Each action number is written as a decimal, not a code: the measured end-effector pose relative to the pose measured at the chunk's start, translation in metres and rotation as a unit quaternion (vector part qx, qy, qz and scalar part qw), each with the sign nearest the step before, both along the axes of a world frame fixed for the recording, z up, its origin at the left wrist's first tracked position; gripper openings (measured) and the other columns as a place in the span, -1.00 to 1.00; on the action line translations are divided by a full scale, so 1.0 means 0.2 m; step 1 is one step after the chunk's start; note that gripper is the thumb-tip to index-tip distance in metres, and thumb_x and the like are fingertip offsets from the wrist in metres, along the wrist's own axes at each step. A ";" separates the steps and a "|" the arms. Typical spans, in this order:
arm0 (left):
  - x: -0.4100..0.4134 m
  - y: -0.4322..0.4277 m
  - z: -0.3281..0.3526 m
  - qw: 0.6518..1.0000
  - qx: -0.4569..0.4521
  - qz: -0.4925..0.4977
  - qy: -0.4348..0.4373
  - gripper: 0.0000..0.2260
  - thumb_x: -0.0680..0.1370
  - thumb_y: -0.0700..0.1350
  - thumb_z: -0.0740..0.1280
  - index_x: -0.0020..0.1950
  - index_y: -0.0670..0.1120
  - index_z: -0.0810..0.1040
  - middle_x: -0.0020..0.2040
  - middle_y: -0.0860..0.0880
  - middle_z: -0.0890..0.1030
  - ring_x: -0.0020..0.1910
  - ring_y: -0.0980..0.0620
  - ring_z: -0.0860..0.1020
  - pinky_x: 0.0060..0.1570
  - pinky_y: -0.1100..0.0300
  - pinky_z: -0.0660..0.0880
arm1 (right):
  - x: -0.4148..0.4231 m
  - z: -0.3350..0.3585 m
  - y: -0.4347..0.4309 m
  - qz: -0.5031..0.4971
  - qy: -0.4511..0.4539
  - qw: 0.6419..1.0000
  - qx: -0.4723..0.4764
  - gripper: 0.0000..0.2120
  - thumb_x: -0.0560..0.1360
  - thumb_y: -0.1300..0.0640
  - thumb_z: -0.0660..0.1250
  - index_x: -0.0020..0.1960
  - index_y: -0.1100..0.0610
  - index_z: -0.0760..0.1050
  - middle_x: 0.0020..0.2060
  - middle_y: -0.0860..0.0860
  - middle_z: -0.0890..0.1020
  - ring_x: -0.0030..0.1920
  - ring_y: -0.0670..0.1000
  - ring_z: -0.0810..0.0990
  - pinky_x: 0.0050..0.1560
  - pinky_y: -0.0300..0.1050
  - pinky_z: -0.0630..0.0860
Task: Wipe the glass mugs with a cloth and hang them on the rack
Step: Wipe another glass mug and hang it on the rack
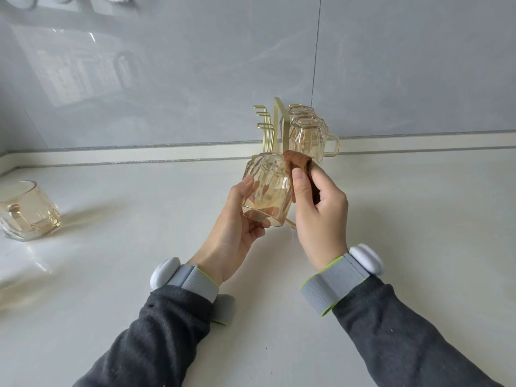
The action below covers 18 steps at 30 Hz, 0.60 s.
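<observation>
**Mug wiped above the worktop, in front of the rack**

A brown cloth [298, 163] is pinched in the right grip [318, 216], with the thumb on its near side and the fingers curled behind it. The cloth is pressed against the upper right side of an amber glass mug [266, 188]. That mug is held by the left grip [237, 219], with the thumb laid on its left wall and the fingertips curled at its lower rim. The mug is kept tilted in the air, clear of the worktop [391, 219], and its handle is seen at the lower right, beside the right palm.

Just behind the held mug a gold wire rack [279, 121] is stood on the worktop near the wall [167, 79]. Two mugs [307, 135] are hung upside down on the rack's right side, one behind the other; wire prongs are seen on its left. A fourth mug [28, 210] is stood upright on the worktop at the far left, well apart from the rack.

Grey wristbands [335, 280] and dark sleeves [405, 331] are worn on both arms.
</observation>
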<state>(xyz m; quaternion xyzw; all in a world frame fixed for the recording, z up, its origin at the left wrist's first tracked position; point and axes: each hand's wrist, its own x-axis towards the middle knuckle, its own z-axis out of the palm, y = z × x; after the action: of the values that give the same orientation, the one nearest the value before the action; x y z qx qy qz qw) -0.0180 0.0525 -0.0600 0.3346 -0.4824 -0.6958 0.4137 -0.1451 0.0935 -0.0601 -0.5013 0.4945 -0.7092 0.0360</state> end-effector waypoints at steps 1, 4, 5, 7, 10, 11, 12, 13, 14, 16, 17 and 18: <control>0.00 0.00 0.00 1.000 -0.004 0.003 -0.006 -0.29 0.22 0.34 0.39 0.25 -0.03 0.55 -0.12 -0.14 0.58 -0.35 0.05 0.45 -0.24 0.22 0.40 | 0.00 0.00 0.00 -0.002 0.014 1.000 -0.004 -0.73 0.66 0.06 0.23 0.26 0.07 0.62 0.06 -0.09 0.70 0.08 -0.12 0.63 0.13 -0.20 0.53; 0.00 0.00 0.00 0.999 -0.025 0.004 -0.024 -0.42 0.30 0.32 0.40 0.16 -0.02 0.48 -0.24 -0.03 0.66 -0.35 0.06 0.44 -0.26 0.21 0.39 | -0.01 -0.01 -0.01 -0.018 0.086 0.996 -0.023 -0.73 0.65 0.15 0.26 0.30 0.14 0.60 0.28 -0.06 0.60 0.36 -0.06 0.51 0.38 -0.19 0.39; 0.00 0.01 0.00 0.999 -0.027 0.004 -0.029 -0.51 0.40 0.30 0.38 0.10 -0.03 0.45 -0.27 -0.01 0.65 -0.34 0.06 0.44 -0.25 0.20 0.39 | 0.00 -0.02 -0.02 -0.019 0.111 0.993 -0.027 -0.72 0.64 0.17 0.28 0.31 0.16 0.59 0.33 -0.06 0.57 0.40 -0.05 0.47 0.41 -0.20 0.34; 0.00 0.01 0.00 0.999 -0.022 0.017 -0.029 -0.67 0.59 0.24 0.30 -0.02 -0.03 0.45 -0.29 -0.01 0.61 -0.33 0.05 0.43 -0.22 0.19 0.37 | 0.01 -0.02 -0.02 -0.013 0.165 0.986 -0.034 -0.71 0.62 0.20 0.30 0.33 0.18 0.58 0.38 -0.01 0.52 0.44 0.02 0.44 0.46 -0.21 0.28; 0.01 0.01 0.00 0.999 0.001 0.047 -0.003 -0.63 0.59 0.25 0.29 0.08 -0.05 0.53 -0.21 -0.04 0.58 -0.19 -0.02 0.46 -0.09 0.13 0.38 | 0.05 -0.04 -0.02 0.023 0.243 0.969 -0.049 -0.70 0.62 0.19 0.29 0.31 0.20 0.60 0.41 0.05 0.50 0.47 0.11 0.40 0.49 -0.15 0.26; 0.02 0.01 0.01 0.998 0.010 0.056 0.012 -0.51 0.52 0.30 0.32 0.17 -0.09 0.59 -0.11 -0.07 0.59 -0.08 -0.07 0.47 0.01 0.09 0.39 | 0.06 -0.04 -0.02 0.041 0.259 0.964 -0.050 -0.69 0.62 0.19 0.27 0.31 0.20 0.60 0.41 0.06 0.50 0.48 0.11 0.38 0.50 -0.10 0.28; 0.02 0.01 0.01 0.997 0.017 0.065 0.029 -0.37 0.44 0.35 0.35 0.26 -0.11 0.63 -0.01 -0.10 0.59 0.02 -0.09 0.47 0.10 0.05 0.39 | 0.07 -0.05 -0.02 0.058 0.270 0.960 -0.051 -0.69 0.62 0.19 0.26 0.31 0.19 0.60 0.41 0.07 0.51 0.50 0.12 0.37 0.50 -0.06 0.29; 0.03 0.01 0.02 0.996 0.020 0.073 0.048 -0.29 0.38 0.39 0.37 0.33 -0.10 0.63 0.09 -0.10 0.58 0.10 -0.09 0.47 0.17 0.03 0.38 | 0.07 -0.05 -0.01 0.070 0.277 0.957 -0.052 -0.69 0.62 0.19 0.26 0.31 0.19 0.60 0.40 0.08 0.52 0.51 0.13 0.35 0.51 -0.02 0.31; 0.03 0.01 0.02 0.994 0.021 0.079 0.065 -0.25 0.34 0.40 0.38 0.36 -0.07 0.63 0.14 -0.10 0.57 0.14 -0.09 0.47 0.21 0.02 0.38 | 0.08 -0.06 -0.01 0.075 0.281 0.955 -0.055 -0.69 0.61 0.20 0.26 0.31 0.20 0.60 0.40 0.09 0.53 0.52 0.14 0.35 0.50 0.00 0.32; 0.04 0.00 0.01 0.992 0.027 0.080 0.094 -0.22 0.33 0.39 0.39 0.40 -0.08 0.61 0.14 -0.12 0.56 0.15 -0.09 0.47 0.21 0.03 0.38 | 0.08 -0.07 -0.01 0.073 0.279 0.955 -0.063 -0.69 0.61 0.22 0.27 0.32 0.21 0.59 0.39 0.10 0.54 0.52 0.15 0.36 0.49 0.03 0.34; 0.04 -0.01 0.01 0.991 0.028 0.078 0.101 -0.24 0.35 0.37 0.39 0.39 -0.09 0.61 0.08 -0.11 0.57 0.10 -0.09 0.48 0.17 0.04 0.38 | 0.07 -0.07 -0.01 0.068 0.272 0.958 -0.067 -0.69 0.61 0.22 0.27 0.32 0.22 0.59 0.39 0.10 0.53 0.51 0.15 0.37 0.49 0.03 0.35; 0.04 -0.01 0.01 0.992 0.027 0.073 0.103 -0.30 0.38 0.34 0.39 0.36 -0.09 0.62 -0.03 -0.08 0.58 0.00 -0.06 0.49 0.10 0.07 0.40 | 0.07 -0.07 -0.02 0.059 0.261 0.961 -0.070 -0.70 0.62 0.23 0.28 0.32 0.23 0.59 0.39 0.10 0.53 0.50 0.14 0.38 0.48 0.02 0.35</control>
<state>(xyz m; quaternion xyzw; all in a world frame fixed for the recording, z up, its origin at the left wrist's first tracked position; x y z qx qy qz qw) -0.0107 0.0501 -0.0577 0.3061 -0.3926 -0.7073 0.5019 -0.1308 0.0903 -0.0734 -0.6984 0.4053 -0.5833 -0.0882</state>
